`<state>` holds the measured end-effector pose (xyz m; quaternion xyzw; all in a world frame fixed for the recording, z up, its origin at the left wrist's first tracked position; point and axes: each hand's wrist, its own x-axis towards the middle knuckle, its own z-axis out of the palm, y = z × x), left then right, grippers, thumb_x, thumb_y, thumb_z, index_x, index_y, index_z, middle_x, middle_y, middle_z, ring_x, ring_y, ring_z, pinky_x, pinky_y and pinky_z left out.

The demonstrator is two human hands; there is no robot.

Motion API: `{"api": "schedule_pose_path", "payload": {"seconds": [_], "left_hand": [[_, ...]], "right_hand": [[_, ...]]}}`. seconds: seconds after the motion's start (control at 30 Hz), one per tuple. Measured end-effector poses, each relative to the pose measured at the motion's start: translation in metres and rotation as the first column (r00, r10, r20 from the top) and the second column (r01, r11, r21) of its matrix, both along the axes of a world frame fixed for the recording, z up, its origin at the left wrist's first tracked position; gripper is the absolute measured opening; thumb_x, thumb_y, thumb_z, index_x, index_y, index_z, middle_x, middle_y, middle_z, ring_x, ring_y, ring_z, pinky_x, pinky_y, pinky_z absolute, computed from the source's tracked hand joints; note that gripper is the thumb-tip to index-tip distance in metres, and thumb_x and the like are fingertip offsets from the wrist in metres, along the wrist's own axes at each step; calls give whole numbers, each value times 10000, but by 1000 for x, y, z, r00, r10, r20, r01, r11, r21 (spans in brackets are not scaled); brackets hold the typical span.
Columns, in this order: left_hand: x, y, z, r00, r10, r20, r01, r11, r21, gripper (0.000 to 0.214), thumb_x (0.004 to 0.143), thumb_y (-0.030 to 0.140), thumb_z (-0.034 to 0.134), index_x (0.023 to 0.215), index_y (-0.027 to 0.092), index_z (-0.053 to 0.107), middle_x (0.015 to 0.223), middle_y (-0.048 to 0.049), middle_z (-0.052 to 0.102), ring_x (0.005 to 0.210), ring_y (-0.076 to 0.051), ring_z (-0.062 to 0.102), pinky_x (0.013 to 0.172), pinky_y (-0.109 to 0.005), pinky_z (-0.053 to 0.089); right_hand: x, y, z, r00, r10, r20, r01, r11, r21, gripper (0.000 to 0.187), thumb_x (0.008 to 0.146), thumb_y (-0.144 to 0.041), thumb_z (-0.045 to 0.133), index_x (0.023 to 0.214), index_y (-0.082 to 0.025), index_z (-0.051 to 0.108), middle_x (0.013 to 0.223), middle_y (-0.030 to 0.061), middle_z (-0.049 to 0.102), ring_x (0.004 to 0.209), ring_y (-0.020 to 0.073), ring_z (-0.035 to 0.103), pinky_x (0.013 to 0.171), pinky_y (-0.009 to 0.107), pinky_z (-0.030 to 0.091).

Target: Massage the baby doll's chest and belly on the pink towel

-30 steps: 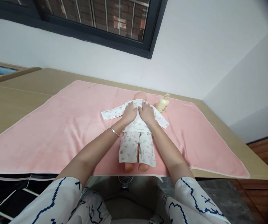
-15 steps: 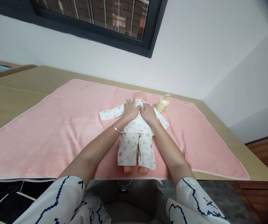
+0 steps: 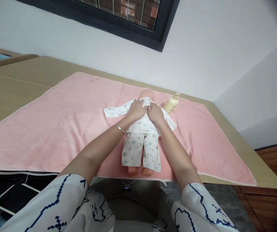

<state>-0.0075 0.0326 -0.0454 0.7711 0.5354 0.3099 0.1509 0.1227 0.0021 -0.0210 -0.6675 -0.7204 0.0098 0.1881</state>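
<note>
A doll (image 3: 141, 126) in a white patterned top and trousers (image 3: 131, 149) is laid lengthwise on a pink cloth (image 3: 63, 129), which is spread over a table (image 3: 22, 75). The doll's head (image 3: 147, 93) is pointed at the table's far edge, and its feet (image 3: 133, 170) are set just inside the near edge.

The doll's upper torso is covered by both hands. The left hand (image 3: 138, 110) is placed flat on the left part of the torso, below the head; the right hand (image 3: 155, 112) is placed flat on the right part, level with it. Both hands are unclenched — the fingers are laid along the top and pointed toward the far edge, with nothing grasped. The thumbs are brought together near the middle of the torso; whether they touch cannot be told.

The left sleeve (image 3: 116, 111) is stretched outward, clear of the left hand. The right sleeve (image 3: 169, 120) is angled toward the near right corner of the table. A pale yellow pump bottle (image 3: 171, 104) is stood on the cloth toward the table's far edge — just beside the right sleeve, near the right hand. A bracelet (image 3: 120, 128) is worn on the left wrist.
</note>
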Motion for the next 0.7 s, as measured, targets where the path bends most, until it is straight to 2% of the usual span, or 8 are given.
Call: {"api": "schedule_pose_path", "payload": {"seconds": [0.13,0.27,0.37,0.5,0.6,0.7], "left_hand": [[-7,11,-3,1000,-14,6,14,999,42,499,975,362,437,1401,136,564,1505,-144,547,1450,-323,428,1256,-472,272],[3,-8,0,998,-7,-61,16,990,143,437,998,296,387,1320,135,634,1395,-172,620,1359,-341,511,1194,-500,358],[8,-16,3,996,-72,-55,78,989,122,419,982,245,412,1313,154,653,1438,-148,599,1410,-332,475,1220,-484,336],[0,-1,1,995,-90,44,90,996,2,500,959,310,490,1424,141,561,1564,-129,492,1509,-319,364,1284,-466,234],[-7,17,-6,991,-94,91,96,995,-17,549,952,360,504,1457,143,518,1589,-124,461,1532,-294,333,1307,-452,164],[-8,25,-13,992,-77,100,79,997,-16,565,951,384,515,1463,145,511,1609,-126,429,1553,-305,284,1307,-459,153]], "right_hand": [[-15,-15,9,998,-21,67,22,1000,-17,431,1010,-300,273,1180,-121,626,1264,222,670,1212,363,604,1075,518,426],[8,1,1,998,55,-22,-55,998,17,426,1007,-301,270,1241,-158,596,1358,159,638,1283,314,558,1103,493,409],[24,14,-8,990,112,-84,-110,993,33,418,1003,-329,280,1259,-190,581,1374,115,635,1299,288,540,1129,503,381],[17,8,-7,997,70,-34,-68,997,43,437,1008,-338,286,1293,-163,567,1375,147,634,1317,321,525,1141,538,354],[3,-5,6,999,29,36,-29,1000,0,392,989,-291,318,1190,-146,622,1254,182,691,1197,352,605,1043,502,445],[2,-10,16,999,32,33,-29,996,-81,361,975,-281,342,1091,-174,667,1142,160,736,1079,343,662,951,460,499]]}}
